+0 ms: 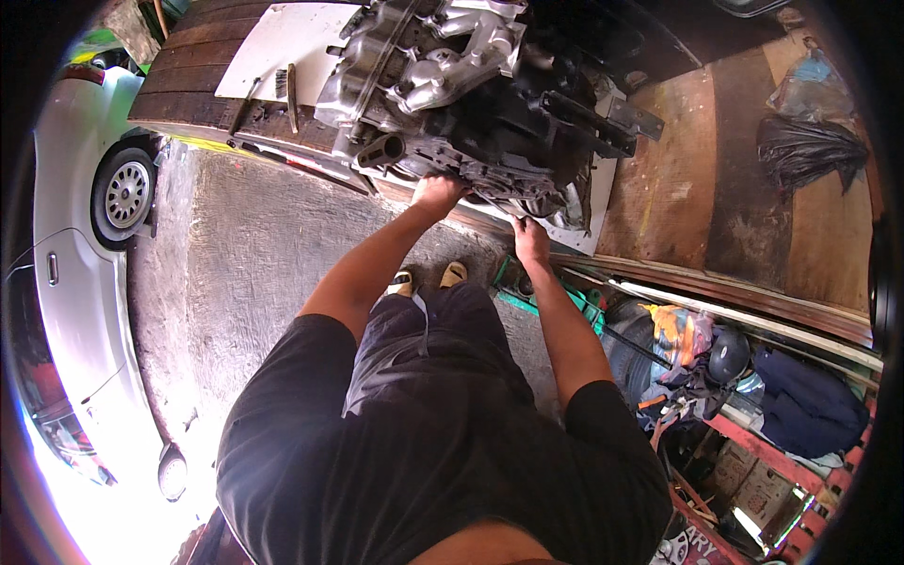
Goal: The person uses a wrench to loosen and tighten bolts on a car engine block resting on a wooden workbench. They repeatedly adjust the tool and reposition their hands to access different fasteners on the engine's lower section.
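Note:
A large metal engine point(471, 104), with a silvery upper part and a dark, greasy near face, rests on the bench. At the lower edge of that near face is my left hand point(439, 195), its fingertips hidden against the engine. My right hand point(532, 241) is closed around the near end of a slim, wrench-like metal tool point(492, 204). The tool slants up and left to the engine's underside, close to my left hand. Its far end is too dark to make out.
A wire brush point(282, 85) and a wooden-handled tool point(292, 98) lie left of the engine on the wooden bench point(193, 71). A silver car point(80, 235) stands at left. Wooden boards point(697, 179), a black plastic bag point(812, 151) and a tyre point(629, 347) are at right.

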`<action>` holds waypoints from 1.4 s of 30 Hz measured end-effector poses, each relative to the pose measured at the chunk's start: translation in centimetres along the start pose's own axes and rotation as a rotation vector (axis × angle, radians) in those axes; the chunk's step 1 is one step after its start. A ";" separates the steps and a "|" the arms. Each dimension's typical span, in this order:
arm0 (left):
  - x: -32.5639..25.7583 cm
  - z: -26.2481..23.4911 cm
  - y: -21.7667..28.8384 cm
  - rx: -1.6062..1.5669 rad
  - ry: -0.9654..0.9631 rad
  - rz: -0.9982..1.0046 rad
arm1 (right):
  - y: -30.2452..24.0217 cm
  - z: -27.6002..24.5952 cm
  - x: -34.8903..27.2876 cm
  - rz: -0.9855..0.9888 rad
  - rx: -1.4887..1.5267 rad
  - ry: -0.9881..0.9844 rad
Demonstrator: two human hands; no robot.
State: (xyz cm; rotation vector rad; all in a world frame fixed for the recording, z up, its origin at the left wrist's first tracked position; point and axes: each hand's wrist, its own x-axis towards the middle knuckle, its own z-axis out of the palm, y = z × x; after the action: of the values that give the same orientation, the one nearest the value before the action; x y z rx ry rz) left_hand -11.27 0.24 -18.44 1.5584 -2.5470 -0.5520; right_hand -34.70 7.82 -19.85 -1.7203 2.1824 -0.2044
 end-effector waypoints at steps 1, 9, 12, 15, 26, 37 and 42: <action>0.1 -0.5 -0.1 0.034 -0.039 0.035 | -0.3 -0.1 0.1 0.006 -0.006 0.005; 0.6 1.8 -0.8 0.112 0.052 0.077 | -0.7 -1.3 -0.2 -0.020 -0.114 0.009; 0.2 1.4 -0.8 0.147 0.223 0.125 | -1.8 -2.4 -0.8 -0.046 -0.115 0.027; 0.2 2.7 -1.5 0.152 0.225 0.136 | -2.0 -3.9 -0.6 -0.148 -0.219 0.091; -1.9 -3.5 -0.5 -0.062 -0.031 -0.004 | -4.9 -8.8 -0.3 -0.253 -0.194 0.056; -8.8 -23.7 2.0 -0.070 0.434 0.345 | -10.8 -12.8 -2.1 -0.461 -0.277 -0.015; -6.8 -23.8 -0.8 0.206 0.505 0.194 | -16.9 -14.3 -1.5 -0.562 -0.417 -0.102</action>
State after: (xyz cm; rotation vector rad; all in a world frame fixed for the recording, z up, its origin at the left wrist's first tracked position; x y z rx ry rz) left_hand -0.89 -0.02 4.05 1.2743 -2.3655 0.1201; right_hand -24.18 3.52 -0.79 -2.4870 1.7002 0.2159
